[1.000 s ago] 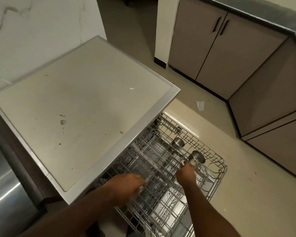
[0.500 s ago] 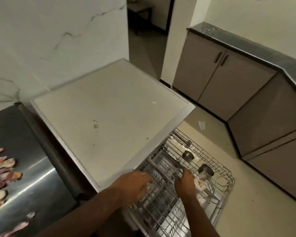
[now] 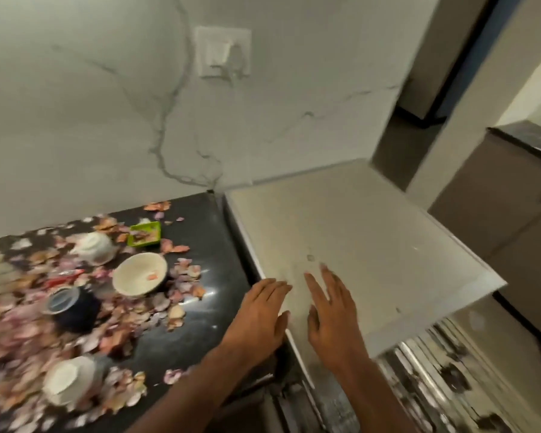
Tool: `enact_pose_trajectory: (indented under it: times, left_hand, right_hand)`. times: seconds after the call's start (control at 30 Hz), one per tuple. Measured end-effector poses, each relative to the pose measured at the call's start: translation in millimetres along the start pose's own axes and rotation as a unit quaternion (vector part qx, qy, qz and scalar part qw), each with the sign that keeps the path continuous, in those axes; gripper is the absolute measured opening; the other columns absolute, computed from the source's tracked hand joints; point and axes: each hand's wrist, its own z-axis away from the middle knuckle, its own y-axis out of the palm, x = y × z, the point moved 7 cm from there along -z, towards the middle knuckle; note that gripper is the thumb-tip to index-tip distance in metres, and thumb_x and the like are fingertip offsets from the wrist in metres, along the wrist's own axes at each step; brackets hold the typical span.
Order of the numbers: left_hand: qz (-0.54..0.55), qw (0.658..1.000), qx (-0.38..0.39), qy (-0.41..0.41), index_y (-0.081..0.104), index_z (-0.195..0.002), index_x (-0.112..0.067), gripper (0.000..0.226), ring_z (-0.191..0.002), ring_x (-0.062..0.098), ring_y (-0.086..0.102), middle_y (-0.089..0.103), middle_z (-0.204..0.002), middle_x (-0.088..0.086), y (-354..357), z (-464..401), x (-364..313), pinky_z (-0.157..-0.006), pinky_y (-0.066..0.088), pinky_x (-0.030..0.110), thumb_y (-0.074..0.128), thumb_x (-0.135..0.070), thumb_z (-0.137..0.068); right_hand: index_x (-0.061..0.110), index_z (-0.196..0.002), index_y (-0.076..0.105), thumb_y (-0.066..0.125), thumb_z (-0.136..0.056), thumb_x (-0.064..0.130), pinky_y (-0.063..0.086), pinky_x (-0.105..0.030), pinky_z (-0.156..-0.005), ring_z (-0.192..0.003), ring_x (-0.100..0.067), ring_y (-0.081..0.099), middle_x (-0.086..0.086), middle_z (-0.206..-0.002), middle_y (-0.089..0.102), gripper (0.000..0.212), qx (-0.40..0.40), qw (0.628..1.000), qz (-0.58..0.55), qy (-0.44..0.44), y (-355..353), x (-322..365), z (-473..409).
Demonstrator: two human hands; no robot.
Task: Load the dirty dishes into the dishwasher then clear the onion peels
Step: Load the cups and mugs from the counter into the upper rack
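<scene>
Both forearms enter from the bottom edge, angled up and inward. Left hand (image 3: 260,314): palm down, fingers straight and together, over the seam between the dark counter (image 3: 200,339) and the dishwasher top (image 3: 356,245); it holds nothing. Right hand (image 3: 331,310): palm down above the dishwasher top, fingers extended and slightly spread, empty. The two hands lie side by side, a narrow gap between them. Contact with the surface cannot be confirmed; the frame is motion-blurred.

Lower right, below the top's front edge: the pulled-out wire rack (image 3: 444,379), heavily blurred.

Counter, left of the hands: onion peels (image 3: 116,326) scattered over most of it. Among them, a white bowl (image 3: 66,381) nearest, a dark cup (image 3: 72,307) lying on its side, an upright cream bowl (image 3: 139,278), then an overturned white bowl (image 3: 92,246) and a green square dish (image 3: 144,234) nearest the wall.

Farthest: marbled wall with a switch plate (image 3: 222,51).
</scene>
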Motion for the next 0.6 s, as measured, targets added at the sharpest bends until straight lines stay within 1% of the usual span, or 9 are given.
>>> enact_pose_trajectory:
  times: [0.07, 0.13, 0.23, 0.27, 0.33, 0.4, 0.43, 0.5, 0.6]
  left_hand:
    - [0.006, 0.999, -0.023, -0.032, 0.05, -0.149, -0.017, 0.052, -0.147, 0.022, 0.038, 0.052, -0.151, -0.001, -18.8, 12.7, 26.7, -0.122, 0.034, 0.045, 0.055, -0.029, -0.098]
    - [-0.009, 0.996, -0.042, -0.076, 0.05, -0.148, -0.015, 0.053, -0.146, 0.023, 0.039, 0.052, -0.151, 0.001, -37.3, 29.6, 56.9, -0.121, 0.034, 0.045, 0.05, -0.032, -0.098]
    - [-0.038, 0.99, -0.065, -0.119, 0.053, -0.146, -0.014, 0.053, -0.146, 0.024, 0.04, 0.053, -0.15, 0.003, -57.6, 50.8, 92.3, -0.121, 0.034, 0.046, 0.048, -0.033, -0.096]
    - [-0.05, 0.988, -0.072, -0.13, 0.053, -0.146, -0.015, 0.053, -0.148, 0.024, 0.038, 0.052, -0.151, 0.003, -63.6, 57.4, 102.8, -0.122, 0.031, 0.046, 0.049, -0.032, -0.096]
    - [-0.07, 0.982, -0.077, -0.159, 0.048, -0.15, -0.019, 0.054, -0.154, 0.023, 0.027, 0.043, -0.159, 0.0, -77.0, 67.0, 119.0, -0.129, 0.016, 0.042, 0.053, -0.03, -0.097]
    - [-0.092, 0.974, -0.077, -0.194, 0.037, -0.157, -0.022, 0.059, -0.158, 0.022, 0.014, 0.031, -0.166, -0.001, -93.5, 72.5, 128.9, -0.129, 0.003, 0.038, 0.054, -0.028, -0.101]
    - [-0.106, 0.968, -0.074, -0.217, 0.033, -0.159, -0.022, 0.06, -0.158, 0.023, 0.012, 0.028, -0.168, -0.001, -101.0, 75.1, 135.5, -0.128, 0.002, 0.039, 0.054, -0.027, -0.103]
    - [-0.148, 0.95, -0.057, -0.268, 0.03, -0.159, -0.021, 0.061, -0.156, 0.025, 0.016, 0.032, -0.166, 0.002, -112.4, 78.7, 153.9, -0.127, 0.009, 0.044, 0.055, -0.024, -0.103]
    - [-0.209, 0.929, -0.024, -0.306, 0.042, -0.153, -0.02, 0.053, -0.147, 0.028, 0.033, 0.051, -0.152, 0.004, -121.1, 80.3, 181.9, -0.122, 0.018, 0.049, 0.054, -0.017, -0.101]
  right_hand:
    - [0.028, -0.163, 0.027, 0.064, -0.089, 0.012, 0.031, -0.047, -0.122, -0.156, -0.029, 0.022, -0.005, -0.173, 0.012, 0.085, 0.013, 0.999, 0.026, -0.029, 13.9, 19.7, -11.7]
    - [0.028, -0.162, 0.03, 0.067, -0.088, 0.014, 0.035, -0.052, -0.119, -0.154, -0.034, 0.025, -0.009, -0.172, 0.015, 0.084, 0.027, 0.997, 0.037, -0.054, 28.6, 40.9, -24.2]
    - [0.028, -0.161, 0.031, 0.066, -0.093, 0.019, 0.029, -0.05, -0.12, -0.155, -0.034, 0.023, -0.008, -0.172, 0.015, 0.077, 0.054, 0.994, 0.048, -0.084, 45.0, 68.1, -40.6]
    - [0.029, -0.162, 0.03, 0.065, -0.095, 0.021, 0.025, -0.046, -0.122, -0.157, -0.032, 0.02, -0.007, -0.172, 0.014, 0.076, 0.062, 0.993, 0.046, -0.091, 48.2, 77.7, -46.2]
    - [0.03, -0.163, 0.028, 0.062, -0.098, 0.024, 0.016, -0.041, -0.123, -0.158, -0.028, 0.014, -0.004, -0.173, 0.011, 0.073, 0.077, 0.992, 0.038, -0.097, 52.6, 94.6, -56.2]
    - [0.03, -0.162, 0.03, 0.062, -0.099, 0.025, 0.017, -0.041, -0.123, -0.158, -0.027, 0.015, -0.004, -0.173, 0.013, 0.071, 0.088, 0.991, 0.023, -0.096, 53.8, 107.4, -62.9]
    - [0.03, -0.162, 0.031, 0.062, -0.099, 0.025, 0.019, -0.041, -0.123, -0.157, -0.027, 0.016, -0.004, -0.172, 0.015, 0.071, 0.092, 0.991, 0.016, -0.094, 54.4, 112.0, -64.8]
    - [0.029, -0.162, 0.032, 0.062, -0.099, 0.026, 0.019, -0.041, -0.123, -0.157, -0.025, 0.016, -0.003, -0.172, 0.017, 0.07, 0.101, 0.991, 0.008, -0.089, 56.3, 116.2, -67.2]
    - [0.029, -0.161, 0.033, 0.062, -0.1, 0.027, 0.022, -0.042, -0.125, -0.157, -0.022, 0.017, 0.0, -0.172, 0.018, 0.068, 0.104, 0.991, -0.012, -0.084, 54.7, 116.8, -66.0]
